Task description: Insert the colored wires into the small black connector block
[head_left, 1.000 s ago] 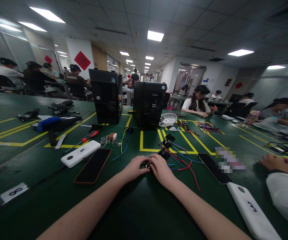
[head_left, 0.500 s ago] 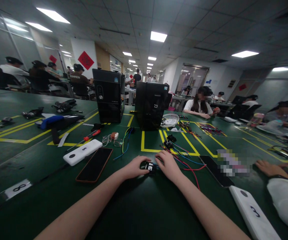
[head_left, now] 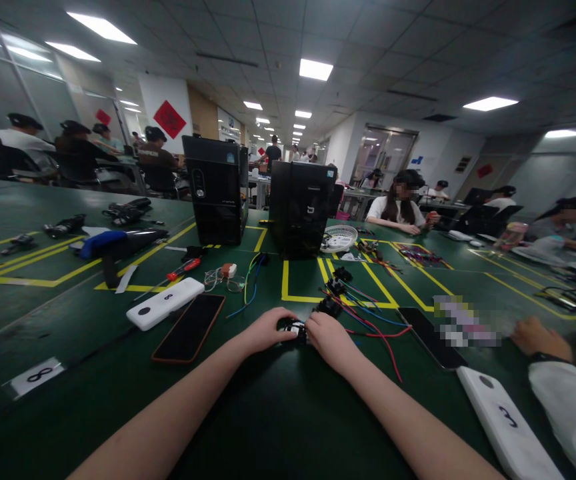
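A small black part with a white face point(head_left: 295, 329) sits low over the green table in front of me; its exact kind is too small to tell. My left hand point(head_left: 268, 331) grips it from the left, thumb in front and fingers behind. On the other side my right hand point(head_left: 332, 340) has its fingers curled in against the part's right end, and the fingertips are partly hidden. Just beyond the right hand lie black connector-like pieces point(head_left: 337, 285) with blue and red wires point(head_left: 383, 338) trailing to the right.
Two black computer towers point(head_left: 304, 210) stand ahead. On the left are a dark phone point(head_left: 189, 329), a white power bank point(head_left: 166, 303) and a red screwdriver point(head_left: 183, 268). To the right, another phone point(head_left: 432, 338), a second power bank point(head_left: 505, 420) and a co-worker's hand point(head_left: 541, 339).
My right hand has shifted slightly left and closed in on the black-and-white part. A black piece now shows behind its fingers. The co-worker's hand at right has also moved.
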{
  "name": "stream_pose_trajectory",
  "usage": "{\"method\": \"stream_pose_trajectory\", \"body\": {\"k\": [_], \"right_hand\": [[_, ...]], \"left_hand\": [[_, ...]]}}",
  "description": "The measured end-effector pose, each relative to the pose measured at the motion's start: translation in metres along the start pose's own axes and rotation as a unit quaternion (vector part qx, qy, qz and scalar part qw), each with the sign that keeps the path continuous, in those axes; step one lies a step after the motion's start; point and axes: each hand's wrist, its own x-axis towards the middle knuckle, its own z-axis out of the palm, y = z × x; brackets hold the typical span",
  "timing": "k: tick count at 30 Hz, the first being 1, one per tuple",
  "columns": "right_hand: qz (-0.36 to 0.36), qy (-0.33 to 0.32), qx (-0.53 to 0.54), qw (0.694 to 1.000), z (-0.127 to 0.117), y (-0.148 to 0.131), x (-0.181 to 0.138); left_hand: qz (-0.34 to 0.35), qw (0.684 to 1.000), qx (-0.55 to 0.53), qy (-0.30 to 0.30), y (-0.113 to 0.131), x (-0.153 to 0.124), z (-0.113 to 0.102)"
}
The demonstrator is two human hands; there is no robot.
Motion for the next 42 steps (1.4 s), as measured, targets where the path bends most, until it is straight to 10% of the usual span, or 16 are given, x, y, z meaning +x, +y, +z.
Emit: {"method": "stream_pose_trajectory", "body": {"k": [10, 26, 34, 42], "right_hand": [[-0.001, 0.177, 0.038, 0.984, 0.005, 0.009, -0.005], [0.161, -0.014, 0.200, 0.966, -0.002, -0.009, 0.037], [0.183, 0.020, 0.334, 0.925, 0.014, 0.000, 0.036], [0.170, 0.150, 0.260, 0.939, -0.032, 0.032, 0.039]], "left_hand": [[-0.011, 1.000, 0.018, -0.002, 0.004, -0.002, -0.001], [-0.015, 0.999, -0.036, 0.007, 0.001, -0.001, 0.000], [-0.036, 0.999, 0.011, 0.006, 0.006, -0.002, 0.000], [-0.056, 0.998, -0.022, 0.005, 0.016, -0.007, -0.003]]}}
